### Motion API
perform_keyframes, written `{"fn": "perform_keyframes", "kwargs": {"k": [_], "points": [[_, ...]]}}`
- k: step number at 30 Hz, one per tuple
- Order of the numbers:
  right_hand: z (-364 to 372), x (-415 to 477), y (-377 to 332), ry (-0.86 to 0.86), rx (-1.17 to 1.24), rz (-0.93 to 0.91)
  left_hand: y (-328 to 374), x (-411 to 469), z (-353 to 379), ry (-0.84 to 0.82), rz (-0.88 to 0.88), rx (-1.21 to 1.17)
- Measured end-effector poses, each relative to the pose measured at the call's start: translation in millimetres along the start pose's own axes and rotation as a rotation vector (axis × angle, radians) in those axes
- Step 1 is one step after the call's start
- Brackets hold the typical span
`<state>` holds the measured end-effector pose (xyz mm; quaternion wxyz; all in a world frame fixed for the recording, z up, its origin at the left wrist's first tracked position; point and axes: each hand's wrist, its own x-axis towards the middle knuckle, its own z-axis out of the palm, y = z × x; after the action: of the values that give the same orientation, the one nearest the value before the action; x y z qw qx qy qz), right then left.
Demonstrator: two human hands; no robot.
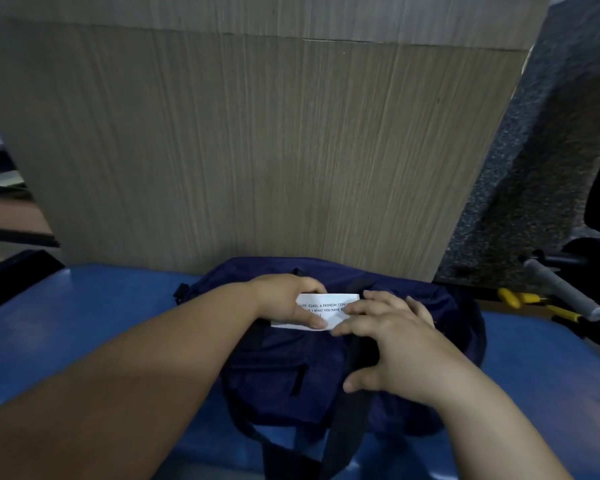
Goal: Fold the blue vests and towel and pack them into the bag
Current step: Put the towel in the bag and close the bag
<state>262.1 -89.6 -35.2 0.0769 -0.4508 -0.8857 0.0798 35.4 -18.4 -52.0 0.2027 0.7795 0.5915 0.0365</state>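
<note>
A dark navy bag with black straps lies on a blue padded surface close in front of me. A white label with black printed text sits on top of the bag near its far edge. My left hand pinches the label's left end between thumb and fingers. My right hand rests on the bag with spread fingers, its fingertips touching the label's right end. No blue vest or towel shows outside the bag, and I cannot see into the bag.
A tall wood-grain panel stands right behind the bag. A speckled grey slab leans at the right. Yellow-handled tools and a grey-gripped bar lie at the right edge.
</note>
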Motion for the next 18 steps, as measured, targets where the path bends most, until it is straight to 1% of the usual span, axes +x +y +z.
{"fn": "perform_keyframes", "kwargs": {"k": [2, 5, 9, 11, 14, 16, 18], "points": [[7.7, 3.8, -2.8, 0.041, -0.019, -0.013, -1.2, 1.7, 0.8, 0.004, -0.011, -0.026], [16.9, 8.8, -15.6, 0.162, 0.035, -0.095, -0.8, 3.3, 2.0, 0.023, -0.033, -0.017], [39.9, 15.1, -31.0, 0.160, -0.063, -0.150, 0.3, 3.7, 1.7, 0.031, -0.036, -0.006], [51.3, 20.0, -26.6, 0.282, 0.002, -0.156, -0.2, 0.6, 2.9, 0.036, -0.041, -0.044], [61.7, 25.3, -18.4, 0.442, 0.069, -0.151, -5.4, -5.7, 6.0, 0.099, 0.007, -0.102], [67.3, 26.5, -19.5, 0.476, 0.041, -0.173, -12.0, -15.8, 3.3, 0.155, 0.064, -0.114], [71.4, 27.5, -22.1, 0.497, 0.013, -0.202, -19.2, -32.7, -2.9, 0.112, 0.105, -0.100]]}}
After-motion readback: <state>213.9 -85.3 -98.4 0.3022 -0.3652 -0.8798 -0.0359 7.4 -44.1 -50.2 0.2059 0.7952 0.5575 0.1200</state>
